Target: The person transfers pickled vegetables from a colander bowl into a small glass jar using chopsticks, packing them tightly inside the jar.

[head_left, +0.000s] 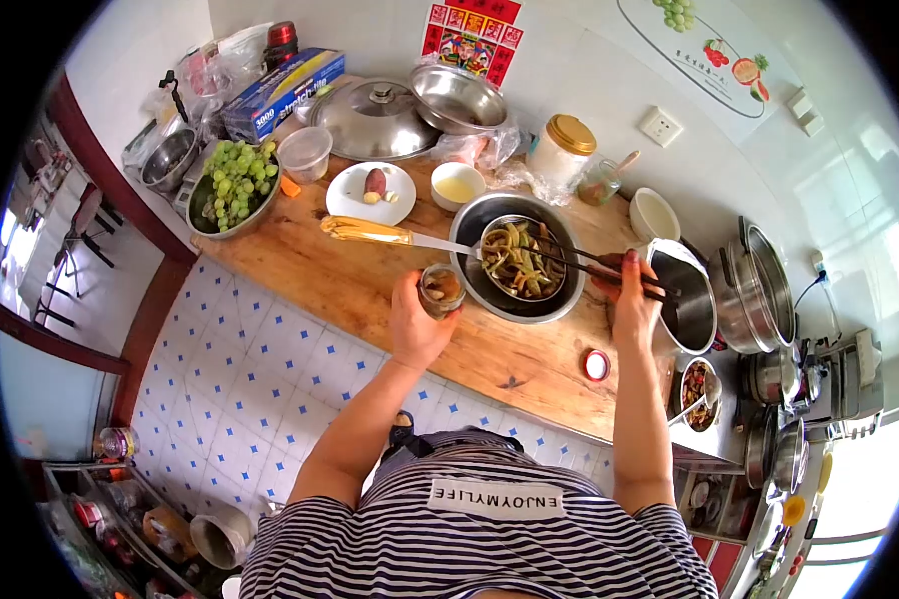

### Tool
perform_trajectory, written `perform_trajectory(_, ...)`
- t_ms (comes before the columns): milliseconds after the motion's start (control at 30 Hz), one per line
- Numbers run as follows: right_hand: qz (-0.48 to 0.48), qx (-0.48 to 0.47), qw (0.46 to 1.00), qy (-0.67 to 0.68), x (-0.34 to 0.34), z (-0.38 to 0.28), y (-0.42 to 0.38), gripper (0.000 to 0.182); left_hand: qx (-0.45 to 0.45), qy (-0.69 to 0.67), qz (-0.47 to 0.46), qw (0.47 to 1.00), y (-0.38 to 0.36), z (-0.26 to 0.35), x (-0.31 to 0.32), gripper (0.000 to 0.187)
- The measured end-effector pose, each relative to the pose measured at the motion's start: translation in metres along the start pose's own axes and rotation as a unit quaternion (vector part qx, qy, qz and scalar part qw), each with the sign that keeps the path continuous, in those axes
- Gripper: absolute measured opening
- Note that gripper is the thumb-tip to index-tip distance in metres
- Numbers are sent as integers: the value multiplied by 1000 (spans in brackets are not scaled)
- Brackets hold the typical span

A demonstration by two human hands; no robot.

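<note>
My left hand is wrapped round a small open glass jar with some brownish contents, just left of a steel bowl. In my right hand is a pair of dark chopsticks, their tips reaching into greenish-brown vegetable strips. Those strips lie in a round metal scoop with a yellow handle; the scoop rests in the steel bowl, its handle sticking out to the left. A red-and-white jar lid lies on the wooden table below my right hand.
Behind the bowl stand a white plate with a reddish bulb, a small bowl of yellow liquid and a gold-lidded canister. Green grapes fill a bowl at left. A deep steel pot and a bowl of dark red food are at right.
</note>
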State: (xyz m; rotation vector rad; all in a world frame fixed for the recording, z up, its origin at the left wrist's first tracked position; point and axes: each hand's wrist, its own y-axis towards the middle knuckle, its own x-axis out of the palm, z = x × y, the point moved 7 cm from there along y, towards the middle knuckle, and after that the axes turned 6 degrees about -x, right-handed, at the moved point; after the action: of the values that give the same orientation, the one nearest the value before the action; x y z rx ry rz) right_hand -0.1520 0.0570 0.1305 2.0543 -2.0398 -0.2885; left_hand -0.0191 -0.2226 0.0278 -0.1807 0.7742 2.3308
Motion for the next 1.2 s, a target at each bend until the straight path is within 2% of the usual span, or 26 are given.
perform_trajectory(67,45,4,999,11,0,31,10,38,-9,-37,-49,998,-2,4,8,73)
perform_trajectory(133,36,-3,999,-33,14,49,17,39,0,-31,-44,999,-2,6,9,73)
perform_trajectory(167,59,6,998,4,21,52,15,40,7,-27,-40,999,-2,6,9,73)
perform_trajectory(267,27,14,999,-15,29,65,24,40,17,-24,-42,999,-3,4,10,73)
perform_trajectory(300,16,-22,993,-111,28,61,32,40,16,-23,-42,999,-2,4,9,73)
perform_trajectory(333,16,-21,994,-110,24,64,32,40,12,-21,-46,999,-2,4,9,74)
perform_trajectory(400,19,-26,999,-32,19,55,31,40,7,-19,-48,999,-2,6,8,74)
perform_trajectory(467,31,-24,999,-12,13,47,31,40,-5,-15,-68,998,-1,6,8,76)
perform_trajectory(533,84,2,996,30,1,45,33,40,-7,-15,-73,997,-1,2,10,77)
perform_trajectory(600,87,-11,996,17,-5,33,33,40,-10,-15,-77,997,-2,1,11,77)
perform_trajectory(933,167,6,976,139,-39,31,52,34,-11,-10,-75,997,-1,5,9,78)
perform_trajectory(1100,129,31,979,153,-42,53,62,35,-19,-5,-73,997,-2,9,7,77)
perform_trajectory(1167,95,68,991,65,-35,65,62,35,-24,-11,-76,997,-2,7,8,77)
perform_trajectory(1200,95,67,991,65,-31,63,61,35,-24,-11,-76,997,-2,5,8,77)
